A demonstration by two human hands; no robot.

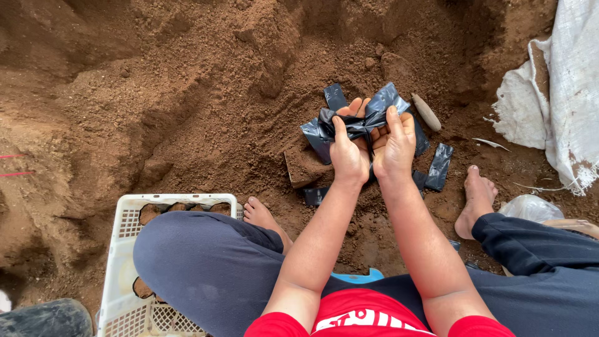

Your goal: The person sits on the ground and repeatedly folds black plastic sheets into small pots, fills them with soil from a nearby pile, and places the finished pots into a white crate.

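Between both hands, a crumpled black plastic nursery bag (pixel 359 122) is grasped: the left hand (pixel 349 156) pinches its near edge and the right hand (pixel 393 146) clasps it alongside, thumbs on top. Beyond the grip rises a heap of loose brown soil (pixel 206 93). Flat black plastic bags (pixel 438 166) lie scattered just right of the grip. Nearer the person, left of the forearms, stands a white slotted plastic crate (pixel 125 262).

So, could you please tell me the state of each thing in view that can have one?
left hand: gripping the black plastic bag
right hand: gripping the same bag
black plastic bag: crumpled, held above the soil
spare black bags: flat on the soil
white crate: partly filled with soil-packed bags
white sack: lying rumpled
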